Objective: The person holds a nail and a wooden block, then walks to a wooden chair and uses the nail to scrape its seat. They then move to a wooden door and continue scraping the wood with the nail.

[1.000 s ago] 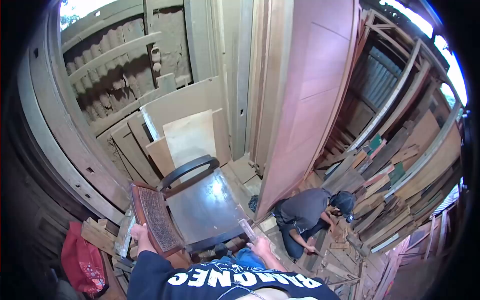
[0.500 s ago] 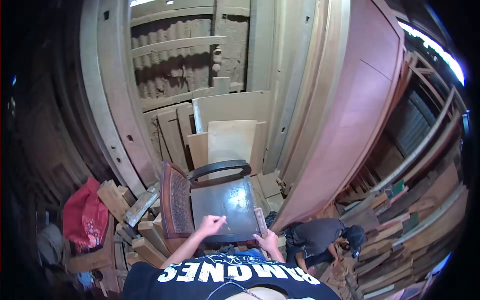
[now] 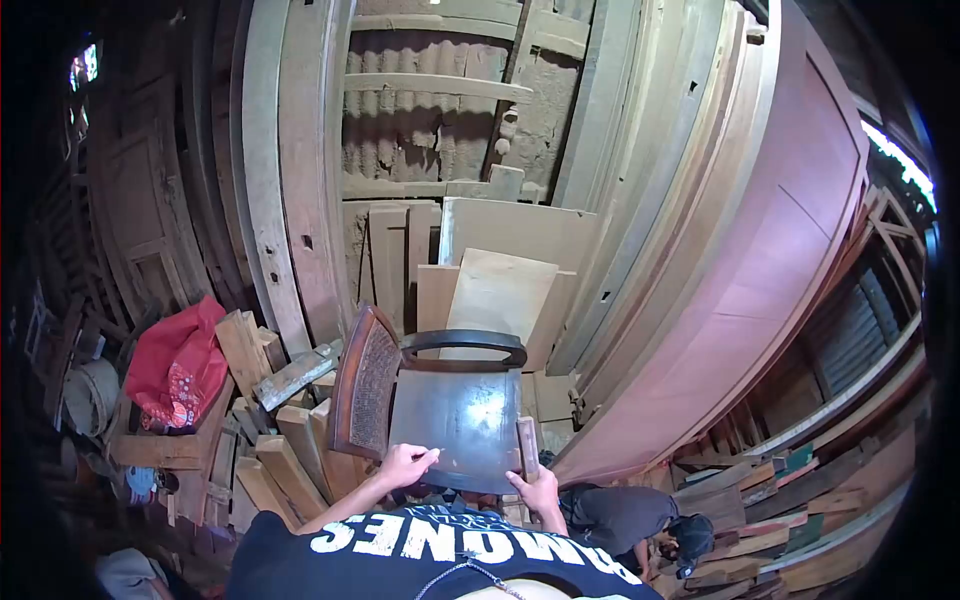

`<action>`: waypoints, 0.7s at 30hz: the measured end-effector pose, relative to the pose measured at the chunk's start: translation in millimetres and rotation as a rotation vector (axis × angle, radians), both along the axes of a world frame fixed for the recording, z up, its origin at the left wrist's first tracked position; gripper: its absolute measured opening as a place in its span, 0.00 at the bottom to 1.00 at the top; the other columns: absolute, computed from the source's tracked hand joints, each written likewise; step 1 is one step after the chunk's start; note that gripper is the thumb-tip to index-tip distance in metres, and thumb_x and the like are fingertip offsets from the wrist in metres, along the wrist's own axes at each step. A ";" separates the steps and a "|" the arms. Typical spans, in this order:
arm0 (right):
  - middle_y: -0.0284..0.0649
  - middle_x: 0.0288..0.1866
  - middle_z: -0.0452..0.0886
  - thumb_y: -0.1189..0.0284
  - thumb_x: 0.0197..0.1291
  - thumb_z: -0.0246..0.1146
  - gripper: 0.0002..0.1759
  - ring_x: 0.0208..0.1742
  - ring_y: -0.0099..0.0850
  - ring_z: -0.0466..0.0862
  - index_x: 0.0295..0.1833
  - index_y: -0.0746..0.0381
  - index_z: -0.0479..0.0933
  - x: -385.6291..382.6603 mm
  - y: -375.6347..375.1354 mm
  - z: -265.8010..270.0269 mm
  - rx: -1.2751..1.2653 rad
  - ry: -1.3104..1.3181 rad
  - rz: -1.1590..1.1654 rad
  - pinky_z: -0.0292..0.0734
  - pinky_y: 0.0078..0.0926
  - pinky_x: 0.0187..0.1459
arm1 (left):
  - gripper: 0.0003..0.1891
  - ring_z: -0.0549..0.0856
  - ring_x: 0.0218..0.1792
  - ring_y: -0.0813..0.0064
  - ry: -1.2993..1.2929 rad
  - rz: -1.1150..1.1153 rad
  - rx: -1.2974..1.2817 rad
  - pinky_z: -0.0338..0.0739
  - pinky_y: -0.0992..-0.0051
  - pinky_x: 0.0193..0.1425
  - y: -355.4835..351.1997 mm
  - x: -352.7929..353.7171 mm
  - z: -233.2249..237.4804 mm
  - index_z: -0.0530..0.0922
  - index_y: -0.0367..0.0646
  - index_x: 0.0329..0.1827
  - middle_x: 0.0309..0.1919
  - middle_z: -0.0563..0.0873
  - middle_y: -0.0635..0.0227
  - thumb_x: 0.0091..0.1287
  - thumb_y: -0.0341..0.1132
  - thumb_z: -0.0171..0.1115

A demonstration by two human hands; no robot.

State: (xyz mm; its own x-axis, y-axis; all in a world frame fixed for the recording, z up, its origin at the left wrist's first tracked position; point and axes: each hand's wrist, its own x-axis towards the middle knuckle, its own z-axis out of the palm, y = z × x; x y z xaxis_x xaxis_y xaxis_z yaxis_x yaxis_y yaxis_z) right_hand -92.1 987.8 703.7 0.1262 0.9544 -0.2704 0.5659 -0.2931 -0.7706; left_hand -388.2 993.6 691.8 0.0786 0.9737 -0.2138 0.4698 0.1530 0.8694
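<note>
A wooden chair stands in front of me, its dark, glossy seat [image 3: 455, 405] facing up. On its left side is the woven backrest [image 3: 368, 385] in a brown frame, and a dark curved armrest [image 3: 465, 340] runs along the far side. Over the seat's near left edge is my left hand [image 3: 408, 465], thumb and fingers pinched together; whatever they may hold is too small to make out. My right hand [image 3: 537, 488] grips a short brown wooden piece [image 3: 528, 446] at the seat's near right corner. Whether that piece is joined to the chair cannot be told.
Behind the chair lean pale boards [image 3: 500, 295] and tall door frames [image 3: 300, 180]. A large wooden panel [image 3: 740, 270] rises on the right. Wood offcuts [image 3: 290, 470] and a red bag [image 3: 178, 370] lie left. A crouching person [image 3: 630, 520] works close by on my right.
My view has swung left, so the scene sits further right. My left hand has drawn slightly back toward the seat's near left edge. The right hand keeps its hold.
</note>
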 end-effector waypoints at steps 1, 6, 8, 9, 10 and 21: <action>0.44 0.34 0.88 0.61 0.51 0.76 0.18 0.38 0.35 0.88 0.42 0.61 0.85 4.0 -2.5 0.6 -0.010 -0.006 0.003 0.81 0.34 0.43 | 0.18 0.86 0.25 0.76 0.000 -0.001 0.001 0.78 0.73 0.33 2.0 3.2 3.6 0.89 0.43 0.38 0.22 0.87 0.67 0.70 0.50 0.62; 0.42 0.31 0.88 0.61 0.51 0.76 0.18 0.35 0.32 0.88 0.41 0.63 0.85 30.5 -14.3 -5.6 -0.011 0.004 -0.020 0.81 0.33 0.41 | 0.18 0.85 0.26 0.78 -0.038 -0.027 0.024 0.77 0.74 0.33 12.9 30.5 17.1 0.89 0.42 0.38 0.22 0.87 0.67 0.70 0.49 0.61; 0.41 0.29 0.87 0.62 0.51 0.77 0.17 0.33 0.29 0.88 0.40 0.63 0.85 38.7 -19.5 -0.8 -0.002 0.015 -0.044 0.81 0.32 0.40 | 0.18 0.84 0.25 0.79 -0.067 -0.042 0.021 0.77 0.75 0.33 14.8 45.2 21.6 0.89 0.41 0.37 0.22 0.86 0.67 0.70 0.48 0.61; 0.41 0.30 0.88 0.62 0.51 0.76 0.17 0.34 0.30 0.88 0.41 0.62 0.86 45.2 -20.4 0.8 -0.022 0.048 -0.042 0.81 0.32 0.41 | 0.18 0.84 0.25 0.79 -0.070 -0.050 0.009 0.77 0.75 0.33 15.0 52.4 25.5 0.89 0.41 0.37 0.22 0.86 0.67 0.70 0.48 0.61; 0.41 0.31 0.88 0.62 0.52 0.76 0.17 0.35 0.31 0.88 0.41 0.62 0.86 51.0 -22.6 4.2 -0.033 0.006 -0.040 0.81 0.32 0.42 | 0.18 0.84 0.25 0.79 -0.081 -0.062 0.016 0.77 0.75 0.33 15.7 59.3 29.6 0.89 0.41 0.37 0.22 0.86 0.67 0.70 0.48 0.61; 0.42 0.28 0.84 0.62 0.51 0.77 0.20 0.31 0.28 0.83 0.37 0.67 0.81 84.8 -26.6 21.0 0.020 -0.008 -0.080 0.79 0.31 0.38 | 0.18 0.80 0.23 0.84 -0.171 -0.069 0.030 0.74 0.77 0.29 15.3 98.2 29.9 0.88 0.40 0.38 0.19 0.84 0.71 0.71 0.47 0.61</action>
State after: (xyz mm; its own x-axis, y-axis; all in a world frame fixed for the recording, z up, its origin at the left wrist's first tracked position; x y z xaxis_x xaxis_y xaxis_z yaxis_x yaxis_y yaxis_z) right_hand -7.3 961.2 724.7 0.2046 0.9463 -0.2502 0.5476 -0.3226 -0.7721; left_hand -290.0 1008.9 721.7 0.1782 0.9705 -0.1626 0.3234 0.0983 0.9411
